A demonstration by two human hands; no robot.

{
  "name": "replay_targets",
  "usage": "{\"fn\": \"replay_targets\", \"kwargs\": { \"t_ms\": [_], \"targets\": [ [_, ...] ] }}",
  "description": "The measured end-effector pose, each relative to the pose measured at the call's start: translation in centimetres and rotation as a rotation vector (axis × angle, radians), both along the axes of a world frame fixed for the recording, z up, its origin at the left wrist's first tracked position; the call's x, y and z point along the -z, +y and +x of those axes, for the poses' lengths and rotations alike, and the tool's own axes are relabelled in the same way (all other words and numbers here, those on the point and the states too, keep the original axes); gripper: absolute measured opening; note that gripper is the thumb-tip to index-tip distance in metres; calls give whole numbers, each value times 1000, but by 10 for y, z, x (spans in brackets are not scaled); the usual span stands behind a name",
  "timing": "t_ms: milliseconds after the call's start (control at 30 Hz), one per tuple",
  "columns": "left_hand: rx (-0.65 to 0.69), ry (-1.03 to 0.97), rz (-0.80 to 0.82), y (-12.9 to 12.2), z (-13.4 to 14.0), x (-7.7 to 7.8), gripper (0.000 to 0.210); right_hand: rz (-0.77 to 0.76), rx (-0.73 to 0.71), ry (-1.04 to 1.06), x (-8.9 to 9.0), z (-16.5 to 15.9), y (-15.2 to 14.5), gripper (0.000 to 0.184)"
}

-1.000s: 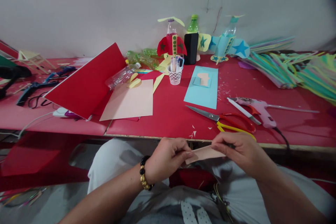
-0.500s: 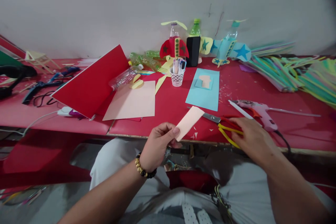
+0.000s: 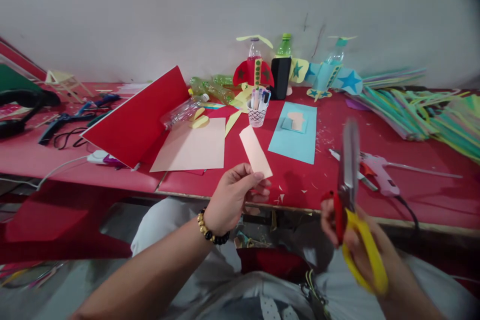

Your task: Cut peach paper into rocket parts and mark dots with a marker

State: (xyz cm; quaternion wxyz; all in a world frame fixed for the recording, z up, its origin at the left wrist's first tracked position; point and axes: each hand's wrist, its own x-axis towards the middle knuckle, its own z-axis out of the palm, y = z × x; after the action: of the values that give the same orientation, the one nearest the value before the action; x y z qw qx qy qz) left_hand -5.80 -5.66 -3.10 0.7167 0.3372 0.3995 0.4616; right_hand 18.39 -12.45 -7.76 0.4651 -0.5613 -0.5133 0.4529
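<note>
Between the thumb and fingers of my left hand (image 3: 234,195) is a pale peach paper strip (image 3: 255,152), tilted up over the table's front edge. My right hand (image 3: 369,247) grips a pair of scissors (image 3: 349,185) by its red and yellow handles. The blades point upward and look closed, though motion blurs them. Past the left hand lies a larger peach paper sheet (image 3: 195,145). A light blue sheet (image 3: 294,132) carries small cut pieces of blue and peach paper (image 3: 296,121).
A pink glue gun (image 3: 380,175) and a white cutter (image 3: 354,170) lie on the red table at right. Behind stand a pen cup (image 3: 257,112), a black phone (image 3: 280,77) and decorated bottle planes (image 3: 255,70). A red folded board (image 3: 138,115) leans at left.
My right hand has lifted the scissors off the table and turned the blades upward. The left hand has rotated the paper strip so its far end leans left.
</note>
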Motion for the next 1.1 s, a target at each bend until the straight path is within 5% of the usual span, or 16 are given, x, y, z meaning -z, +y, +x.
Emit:
{"fn": "replay_targets", "kwargs": {
  "t_ms": [100,300,600,833,1100],
  "targets": [
    [9,-18,55,6,7,-7,19,45,-158,280,23,-19,-26,75],
    [-20,-85,39,3,21,7,20,-202,-302,352,60,-20,-56,61],
    [-16,-87,21,-2,22,20,25,-273,-253,300,35,-41,-52,68],
    [32,-76,15,-5,18,23,27,-323,-228,318,45,-46,-41,79],
    [25,-40,5,-8,18,24,28,-304,-200,322,38,-51,-46,78]
  ]
}}
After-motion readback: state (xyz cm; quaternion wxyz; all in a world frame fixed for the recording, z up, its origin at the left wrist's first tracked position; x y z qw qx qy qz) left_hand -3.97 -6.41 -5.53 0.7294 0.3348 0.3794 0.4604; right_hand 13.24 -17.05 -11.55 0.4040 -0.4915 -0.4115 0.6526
